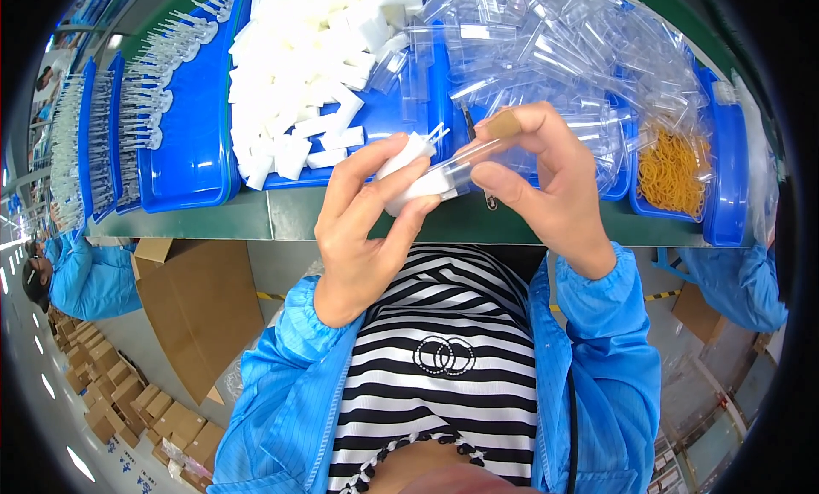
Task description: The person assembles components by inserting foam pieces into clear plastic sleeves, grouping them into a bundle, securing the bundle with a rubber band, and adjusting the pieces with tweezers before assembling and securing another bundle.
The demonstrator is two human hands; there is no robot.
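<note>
Closest to you: striped top (435,357), then green bench (341,219) edge, btwn you & the white-piece tray (373,116). At that tray's near R corner, your L hand (363,225) has fingers & thumb closed round a white piece (394,166), w/ thin white sticks (439,135) by its far end. Just R of the tray's near R corner, your R hand (550,183) grips a clear sleeve (474,154) btwn thumb & fingers, one w/ a tan wrap (503,124). Sleeve's L end meets the white piece; can't tell if it's around or beside it.

Immed. L of the tray: blue tray (192,123) w/ a row of clear droppers (162,76). R of it: heaped clear sleeves (554,55), then yellow rubber bands (674,174) further R. Well apart, L of the tray: co-worker (94,276) in blue; another person (735,281) in blue, far R of it.
</note>
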